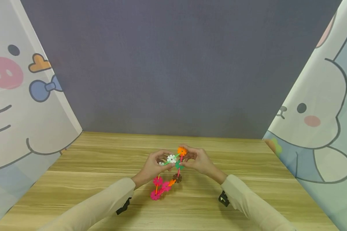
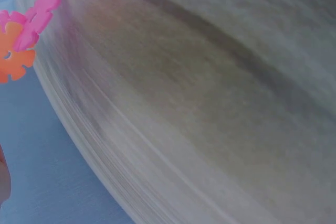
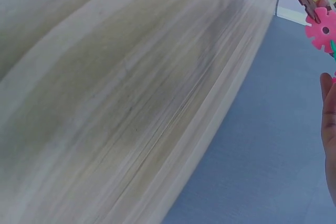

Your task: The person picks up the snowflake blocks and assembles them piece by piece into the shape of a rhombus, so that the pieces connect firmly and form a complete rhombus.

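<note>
Both hands hold a loop-shaped chain of interlocking plastic snowflake discs over the table. In the head view, my left hand [image 1: 153, 165] pinches the chain by a white disc [image 1: 171, 158]. My right hand [image 1: 200, 161] grips it opposite, fingers at an orange disc [image 1: 182, 151] and thumb by a green disc [image 1: 178, 165]. Below the hands, the loop continues through a brown disc [image 1: 177, 178] and several pink discs [image 1: 157, 181]. An orange disc [image 2: 16, 61] shows in the left wrist view. In the right wrist view, a pink disc [image 3: 321, 29] appears above part of my right hand [image 3: 329, 124].
The wood-grain table [image 1: 219, 199] lies under the hands, and a dark grey panel [image 1: 173, 70] rises at its back edge. Cartoon-printed panels stand at the left [image 1: 5, 122] and right [image 1: 321, 96]. Black straps [image 1: 224, 199] sit at the wrists.
</note>
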Tool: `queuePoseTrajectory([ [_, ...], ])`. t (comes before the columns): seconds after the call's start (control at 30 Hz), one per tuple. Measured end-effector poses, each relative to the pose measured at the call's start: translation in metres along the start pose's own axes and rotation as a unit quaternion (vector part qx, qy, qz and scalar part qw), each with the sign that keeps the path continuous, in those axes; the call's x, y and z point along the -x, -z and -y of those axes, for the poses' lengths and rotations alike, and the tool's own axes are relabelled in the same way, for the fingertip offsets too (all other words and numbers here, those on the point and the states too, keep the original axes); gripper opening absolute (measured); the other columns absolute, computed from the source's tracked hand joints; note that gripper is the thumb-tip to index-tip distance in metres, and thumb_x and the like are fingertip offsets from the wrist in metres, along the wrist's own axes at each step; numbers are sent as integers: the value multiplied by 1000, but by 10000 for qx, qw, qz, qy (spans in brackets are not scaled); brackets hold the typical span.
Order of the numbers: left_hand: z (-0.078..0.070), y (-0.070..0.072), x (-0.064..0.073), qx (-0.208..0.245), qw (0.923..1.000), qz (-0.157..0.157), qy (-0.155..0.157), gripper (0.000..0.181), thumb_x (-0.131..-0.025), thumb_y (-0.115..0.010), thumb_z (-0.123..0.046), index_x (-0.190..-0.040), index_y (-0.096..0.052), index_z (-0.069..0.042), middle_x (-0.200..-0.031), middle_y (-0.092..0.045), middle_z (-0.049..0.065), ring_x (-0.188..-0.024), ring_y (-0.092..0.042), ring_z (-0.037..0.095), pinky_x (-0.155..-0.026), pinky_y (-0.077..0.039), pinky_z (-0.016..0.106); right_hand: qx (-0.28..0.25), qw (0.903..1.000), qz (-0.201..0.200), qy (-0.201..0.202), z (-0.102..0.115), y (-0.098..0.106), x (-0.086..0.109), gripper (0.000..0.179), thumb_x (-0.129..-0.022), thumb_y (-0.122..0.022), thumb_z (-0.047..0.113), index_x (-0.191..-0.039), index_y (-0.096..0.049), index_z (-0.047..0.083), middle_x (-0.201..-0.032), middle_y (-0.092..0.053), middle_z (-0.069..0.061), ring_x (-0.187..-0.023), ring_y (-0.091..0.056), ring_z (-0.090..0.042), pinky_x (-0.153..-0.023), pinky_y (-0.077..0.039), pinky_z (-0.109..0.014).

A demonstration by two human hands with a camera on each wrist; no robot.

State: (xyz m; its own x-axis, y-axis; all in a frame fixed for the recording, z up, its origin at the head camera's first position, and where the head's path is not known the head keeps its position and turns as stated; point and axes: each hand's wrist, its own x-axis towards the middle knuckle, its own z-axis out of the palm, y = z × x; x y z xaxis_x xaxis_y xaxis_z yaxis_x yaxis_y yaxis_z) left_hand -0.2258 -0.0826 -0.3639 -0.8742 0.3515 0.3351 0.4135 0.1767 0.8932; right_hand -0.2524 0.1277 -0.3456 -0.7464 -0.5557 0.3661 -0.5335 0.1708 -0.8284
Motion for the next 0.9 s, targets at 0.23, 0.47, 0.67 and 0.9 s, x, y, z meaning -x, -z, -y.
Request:
queuePoseTrajectory([
  [0.23,0,0,1,-24,10000,-20,28,33,-81,-68,-7,-112,-58,-3,-88,-68,20,-77,-64,19,-61,-52,48,-47,10000,-30,2,1,1,1,60,-72,-71,-7,-127,-46,-11,-126,-50,-29,-81,-60,-42,-76,-52,-44],
  [0.47,0,-1,1,-137,9999,-103,24,34,-81,-68,-7,-112,-58,-2,-85,-68,20,-79,-63,24,-61,-54,37,42,10000,-48,57,5,1,2,55,-75,-70,-5,-125,-48,-11,-122,-54,-27,-79,-63,-30,-76,-54,-35],
  [0.67,-1,-1,1,-8,9998,-148,132,37,-81,-68,-7,-116,-56,2,-91,-66,20,-71,-64,19,-59,-53,44,61,9995,-101,299,-9,1,1,60,-74,-70,-5,-129,-45,-8,-100,-64,-27,-78,-64,-26,-69,-55,-33],
  [0.9,0,-2,-1,-156,9982,-513,272,35,-80,-69,-10,-113,-58,-3,-86,-68,16,-81,-61,13,-75,-49,27,-208,9995,-161,154,-28,-2,0,76,-75,-71,0,-140,-32,1,-105,-61,-25,-90,-63,-29,-76,-54,-29],
])
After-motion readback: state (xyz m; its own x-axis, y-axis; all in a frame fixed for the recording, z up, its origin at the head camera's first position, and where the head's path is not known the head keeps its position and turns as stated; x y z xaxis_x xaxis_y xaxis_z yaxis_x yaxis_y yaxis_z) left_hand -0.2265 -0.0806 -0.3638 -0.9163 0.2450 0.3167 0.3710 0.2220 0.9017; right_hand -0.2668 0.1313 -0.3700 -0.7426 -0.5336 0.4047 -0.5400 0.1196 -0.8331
